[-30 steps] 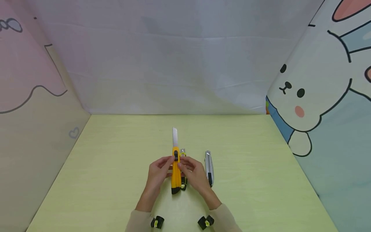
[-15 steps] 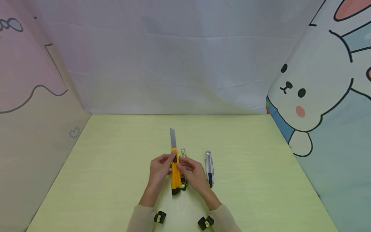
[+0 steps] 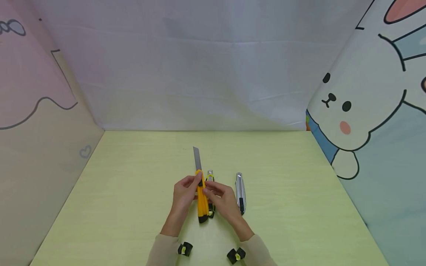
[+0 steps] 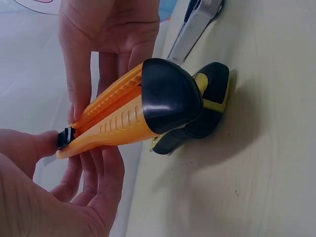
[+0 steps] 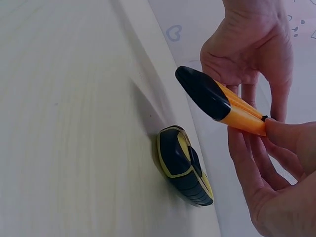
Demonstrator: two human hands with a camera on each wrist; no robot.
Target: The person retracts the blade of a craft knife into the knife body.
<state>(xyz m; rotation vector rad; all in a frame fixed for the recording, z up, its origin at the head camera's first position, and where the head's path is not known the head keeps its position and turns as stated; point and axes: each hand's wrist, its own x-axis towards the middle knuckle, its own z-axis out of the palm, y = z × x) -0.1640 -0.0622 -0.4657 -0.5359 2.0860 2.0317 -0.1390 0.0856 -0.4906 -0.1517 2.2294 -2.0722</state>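
Both hands hold a yellow utility knife (image 3: 202, 203) above the table, its blade (image 3: 197, 159) extended and pointing away, leaning slightly left. My left hand (image 3: 182, 192) grips it from the left, with the thumb on the black slider (image 4: 65, 138) and fingers underneath. From the right, my right hand (image 3: 223, 199) pinches the yellow body between thumb and fingers. The black end cap (image 4: 170, 96) faces me. Beneath the held knife lies a black-and-yellow utility knife (image 5: 180, 160) on the table, partly hidden by the held knife and right hand in the head view.
A silver utility knife (image 3: 240, 192) lies on the table (image 3: 283, 192) just right of my right hand. White sheeting (image 3: 206, 81) stands behind the table, and printed panels rise at both sides. Black straps (image 3: 185, 249) are at both wrists.
My left hand has shifted slightly right and forward, its thumb moving up onto the slider. The knife's blade tip has swung left. My right hand stays nearly in place.
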